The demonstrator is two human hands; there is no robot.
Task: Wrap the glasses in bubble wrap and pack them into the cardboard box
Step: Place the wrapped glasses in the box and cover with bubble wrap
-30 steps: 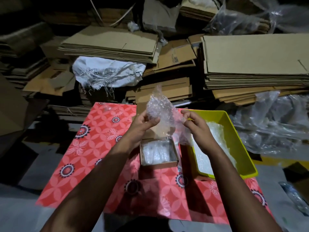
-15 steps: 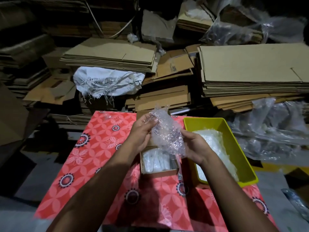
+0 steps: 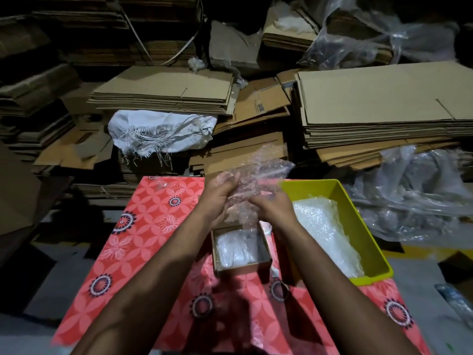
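Both bare hands are meeting above a small open brown cardboard box [image 3: 240, 252] that is sitting on a red cloth printed with white and dark flower rings [image 3: 143, 231]. The left hand [image 3: 218, 198] is curling its fingers around the left side of a crumpled clear sheet of bubble wrap [image 3: 258, 175], and the right hand [image 3: 271, 210] is pressing against the same sheet from the right, so both are gripping the wrap closed between them. The upper end of the sheet is fanning out loose above the fingers (whether a glass is inside it cannot be told, as the plastic is blurred). Inside the box, a white bubble-wrapped bundle [image 3: 235, 249] is lying along the bottom. Just right of the box, a yellow-green rectangular plastic tray [image 3: 358, 226] is holding a heap of more bubble wrap [image 3: 325, 226]. Behind the cloth, stacks of flattened brown cardboard sheets [image 3: 384, 103] are piling up, with a frayed white woven sack [image 3: 158, 131] among them.
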